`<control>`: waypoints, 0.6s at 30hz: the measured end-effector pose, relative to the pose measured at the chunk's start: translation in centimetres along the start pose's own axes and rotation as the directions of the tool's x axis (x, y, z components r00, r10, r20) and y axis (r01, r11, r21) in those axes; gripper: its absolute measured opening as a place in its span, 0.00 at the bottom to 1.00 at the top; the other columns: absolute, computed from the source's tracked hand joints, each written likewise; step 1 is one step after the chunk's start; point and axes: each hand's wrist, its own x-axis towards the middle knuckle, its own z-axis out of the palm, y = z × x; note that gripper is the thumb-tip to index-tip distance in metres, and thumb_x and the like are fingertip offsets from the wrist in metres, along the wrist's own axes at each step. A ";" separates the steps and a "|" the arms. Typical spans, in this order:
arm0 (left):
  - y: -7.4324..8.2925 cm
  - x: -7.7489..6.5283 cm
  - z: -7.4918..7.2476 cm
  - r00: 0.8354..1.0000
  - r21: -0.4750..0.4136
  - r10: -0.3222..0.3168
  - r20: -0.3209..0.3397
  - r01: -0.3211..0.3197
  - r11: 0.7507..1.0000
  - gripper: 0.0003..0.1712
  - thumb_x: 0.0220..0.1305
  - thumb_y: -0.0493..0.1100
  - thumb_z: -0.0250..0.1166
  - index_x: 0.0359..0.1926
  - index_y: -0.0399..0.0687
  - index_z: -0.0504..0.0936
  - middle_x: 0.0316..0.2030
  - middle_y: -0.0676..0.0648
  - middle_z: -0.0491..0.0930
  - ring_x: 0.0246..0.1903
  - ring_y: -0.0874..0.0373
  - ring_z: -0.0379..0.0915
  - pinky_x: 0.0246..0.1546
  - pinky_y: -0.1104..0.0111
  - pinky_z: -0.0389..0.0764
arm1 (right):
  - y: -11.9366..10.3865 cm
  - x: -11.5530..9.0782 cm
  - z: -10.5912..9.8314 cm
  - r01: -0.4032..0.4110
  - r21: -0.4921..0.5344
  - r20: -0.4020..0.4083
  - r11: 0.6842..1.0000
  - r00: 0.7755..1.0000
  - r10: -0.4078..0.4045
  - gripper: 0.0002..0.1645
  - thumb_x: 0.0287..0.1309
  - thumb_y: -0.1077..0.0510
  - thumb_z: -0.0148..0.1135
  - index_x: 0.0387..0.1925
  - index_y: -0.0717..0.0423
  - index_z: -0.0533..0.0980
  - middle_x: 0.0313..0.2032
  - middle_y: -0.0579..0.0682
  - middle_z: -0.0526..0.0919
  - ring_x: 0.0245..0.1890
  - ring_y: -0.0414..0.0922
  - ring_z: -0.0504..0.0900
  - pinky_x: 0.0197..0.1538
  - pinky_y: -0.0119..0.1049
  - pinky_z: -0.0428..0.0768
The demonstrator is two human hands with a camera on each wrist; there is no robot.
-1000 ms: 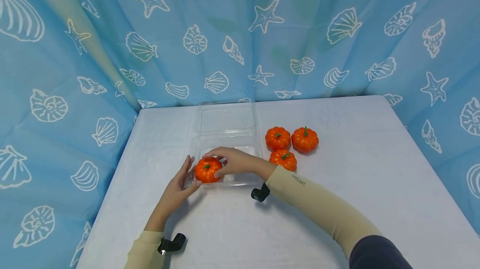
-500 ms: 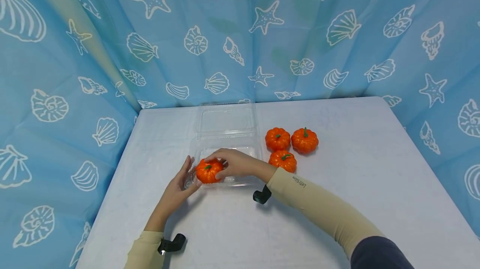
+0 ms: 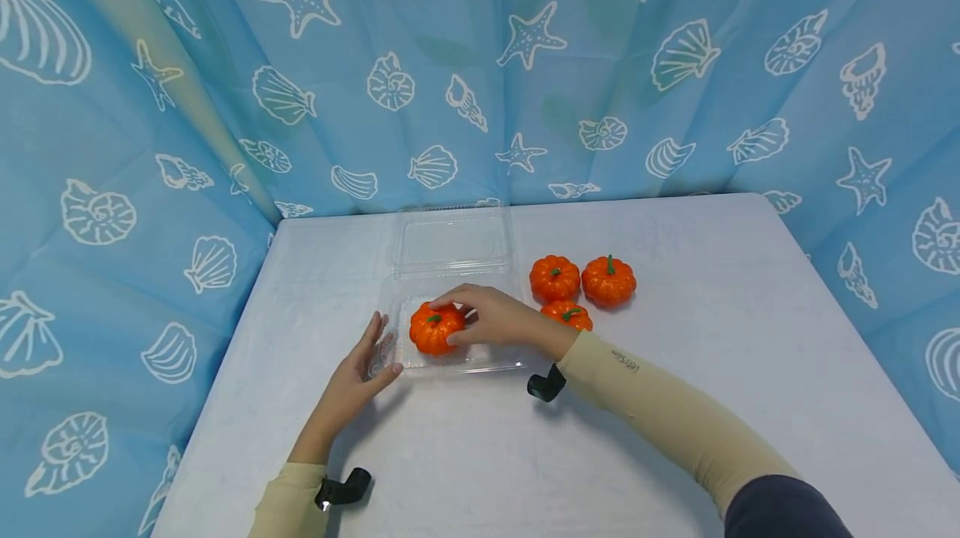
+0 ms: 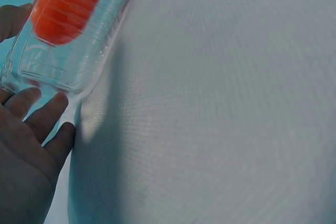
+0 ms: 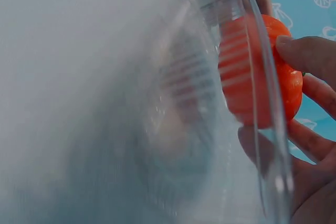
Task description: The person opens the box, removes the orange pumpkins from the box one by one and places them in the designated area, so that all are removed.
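Observation:
In the head view my right hand (image 3: 495, 317) holds a small orange pumpkin (image 3: 435, 330) with a green stem, thumb and fingers on opposite sides. The pumpkin is inside the base of a clear plastic clamshell container (image 3: 491, 361), left of its middle. Its ribs show through the clear wall in the right wrist view, beside the thumb (image 5: 310, 56). My left hand (image 3: 356, 371) rests at the container's left end, thumb by the front corner and fingers spread. The left wrist view shows those fingertips right at the container's end wall (image 4: 52, 72).
Three more orange pumpkins stand grouped right of the container: one at back left (image 3: 555, 278), one at back right (image 3: 609, 281), one in front (image 3: 568, 313), partly behind the right wrist. The container's lid (image 3: 453, 238) lies folded back toward the blue shell-print curtain (image 3: 450, 105). A white cloth covers the table (image 3: 712, 313).
My right hand has moved the pumpkin a little right and back within the container, away from my left hand. The left hand stays at the container's left end.

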 end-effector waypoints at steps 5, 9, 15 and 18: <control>0.1 0.0 0.0 1.000 -0.002 -0.001 -0.002 0.001 1.000 0.53 0.67 0.45 0.70 0.82 0.51 0.46 0.80 0.47 0.50 0.76 0.45 0.53 0.74 0.49 0.50 | 0.5 -0.8 -0.7 0.010 -0.001 -0.029 1.000 1.000 -0.010 0.31 0.60 0.54 0.74 0.65 0.44 0.77 0.63 0.45 0.77 0.59 0.43 0.77 0.57 0.34 0.82; 0.1 -0.1 0.1 1.000 0.012 0.004 -0.004 -0.004 1.000 0.53 0.68 0.45 0.69 0.82 0.51 0.46 0.80 0.47 0.50 0.76 0.44 0.53 0.75 0.49 0.51 | 0.7 -1.7 -1.2 0.012 0.010 -0.045 1.000 0.999 -0.012 0.31 0.60 0.55 0.74 0.65 0.45 0.77 0.63 0.45 0.77 0.58 0.43 0.77 0.56 0.34 0.83; 0.0 -0.1 0.1 1.000 0.028 0.010 -0.008 -0.009 1.000 0.53 0.68 0.46 0.69 0.82 0.50 0.45 0.80 0.46 0.49 0.76 0.44 0.53 0.75 0.49 0.52 | 1.0 -3.1 -2.2 -0.001 0.041 -0.079 0.999 0.997 0.004 0.31 0.60 0.54 0.73 0.65 0.45 0.77 0.64 0.45 0.76 0.58 0.44 0.78 0.56 0.36 0.83; -0.1 -0.1 0.2 1.000 0.033 0.009 -0.007 -0.009 0.999 0.53 0.68 0.46 0.69 0.82 0.50 0.44 0.80 0.46 0.49 0.75 0.44 0.53 0.75 0.48 0.52 | 1.2 -3.8 -2.7 -0.030 0.070 -0.094 0.997 0.995 0.037 0.31 0.61 0.53 0.73 0.65 0.43 0.76 0.64 0.44 0.75 0.57 0.45 0.78 0.58 0.39 0.82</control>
